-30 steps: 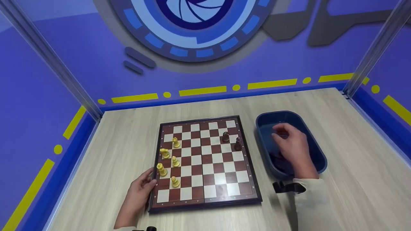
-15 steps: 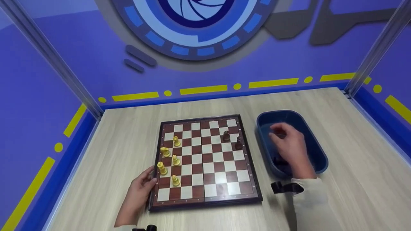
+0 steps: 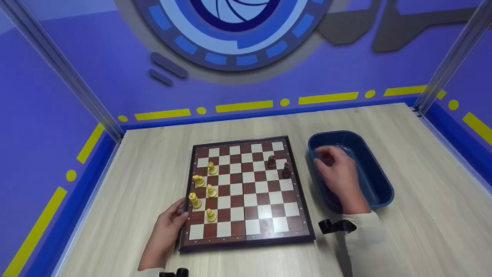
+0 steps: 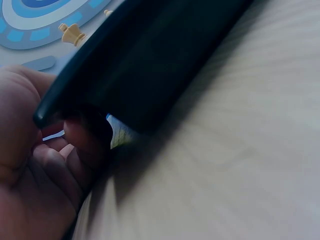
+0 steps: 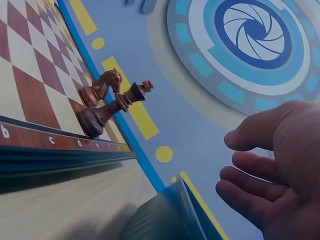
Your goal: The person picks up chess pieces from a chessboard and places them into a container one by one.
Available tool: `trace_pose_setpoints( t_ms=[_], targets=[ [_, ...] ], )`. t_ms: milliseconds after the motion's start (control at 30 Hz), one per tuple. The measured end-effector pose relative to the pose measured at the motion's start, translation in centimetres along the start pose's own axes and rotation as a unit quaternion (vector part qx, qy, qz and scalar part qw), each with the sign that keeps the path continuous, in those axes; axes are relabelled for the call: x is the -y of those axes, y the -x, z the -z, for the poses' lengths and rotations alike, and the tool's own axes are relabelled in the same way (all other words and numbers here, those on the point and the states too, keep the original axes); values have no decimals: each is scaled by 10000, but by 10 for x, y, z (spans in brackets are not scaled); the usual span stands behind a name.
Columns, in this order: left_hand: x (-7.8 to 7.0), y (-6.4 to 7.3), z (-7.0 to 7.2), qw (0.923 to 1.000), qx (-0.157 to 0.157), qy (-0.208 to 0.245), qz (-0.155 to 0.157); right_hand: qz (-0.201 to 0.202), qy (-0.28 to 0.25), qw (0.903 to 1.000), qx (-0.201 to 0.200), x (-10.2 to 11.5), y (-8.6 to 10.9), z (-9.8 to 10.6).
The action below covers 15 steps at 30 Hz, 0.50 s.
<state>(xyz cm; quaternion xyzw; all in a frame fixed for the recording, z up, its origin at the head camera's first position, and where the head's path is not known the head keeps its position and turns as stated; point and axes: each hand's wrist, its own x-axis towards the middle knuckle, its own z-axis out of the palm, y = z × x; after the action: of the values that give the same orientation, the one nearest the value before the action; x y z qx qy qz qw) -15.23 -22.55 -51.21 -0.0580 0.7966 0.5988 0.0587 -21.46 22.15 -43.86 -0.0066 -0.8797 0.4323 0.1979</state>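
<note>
Chessboard point(image 3: 255, 198): lower centre of the head view, flat on the table point(image 3: 415, 169).
Gold pieces point(image 3: 211, 191): five, upright, on its left side.
Dark knight point(image 3: 271, 162) and tall dark piece point(image 3: 286, 171): upright, on its right side.
Left hand point(image 3: 165, 229): lower left; grips the left edge, thumb at the rim.
Right hand point(image 3: 339, 173): right of frame, over the bin point(image 3: 372, 182); thumb and fingers bent but apart, no piece seen between them.
Handling (my judgement): pinch one piece by its stem, lift clear of the bin wall, lower it straight down clear of neighbours; the left hand should steady, not tug.
Right wrist view: shows the horse's head and border letters, too small in the head view.
Left wrist view: shows fingers beneath the rim, hidden from above.
Head view only: bin interior; contents behind the right hand cannot be told.
</note>
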Motion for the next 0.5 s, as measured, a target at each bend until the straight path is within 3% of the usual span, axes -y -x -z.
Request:
trace_pose_setpoints(
  t_ms=[233,500],
  targets=[
    [-1,-1,1,10000,-8,11,-59,147,-83,9997,-149,2,2,-8],
    [-1,0,1,10000,-32,-47,-6,312,-258,9992,65,6,6,-20]
  ],
)
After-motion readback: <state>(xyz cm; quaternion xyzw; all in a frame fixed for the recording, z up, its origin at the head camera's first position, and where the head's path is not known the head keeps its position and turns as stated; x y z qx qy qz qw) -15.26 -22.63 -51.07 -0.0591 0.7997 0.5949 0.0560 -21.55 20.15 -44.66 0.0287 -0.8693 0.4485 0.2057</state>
